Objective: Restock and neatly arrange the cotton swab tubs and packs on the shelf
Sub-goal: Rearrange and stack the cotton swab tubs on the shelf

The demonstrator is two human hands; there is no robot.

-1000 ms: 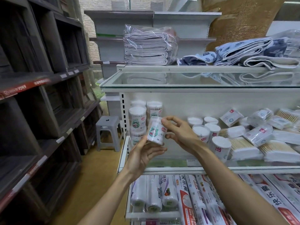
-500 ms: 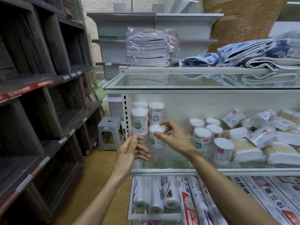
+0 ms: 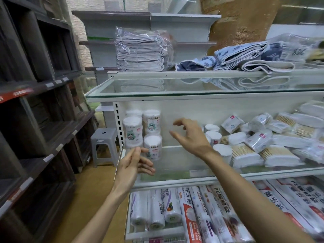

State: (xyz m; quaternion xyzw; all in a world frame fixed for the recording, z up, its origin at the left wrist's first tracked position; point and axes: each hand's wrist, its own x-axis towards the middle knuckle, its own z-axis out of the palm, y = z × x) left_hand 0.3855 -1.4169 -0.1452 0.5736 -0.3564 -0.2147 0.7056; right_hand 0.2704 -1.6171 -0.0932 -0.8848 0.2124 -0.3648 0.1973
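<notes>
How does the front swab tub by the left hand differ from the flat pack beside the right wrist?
The front tub is round and upright; the flat pack is rectangular and lies down. The tub has a picture label; the pack shows none. Both rest on one shelf.

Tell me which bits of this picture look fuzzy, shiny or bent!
In the head view the right hand is smeared and fuzzy. In the same view the glass shelf mirrors the folded towels above it. The dark shelves at the left edge of the head view seem to lean and bow, as with wide lenses.
</notes>
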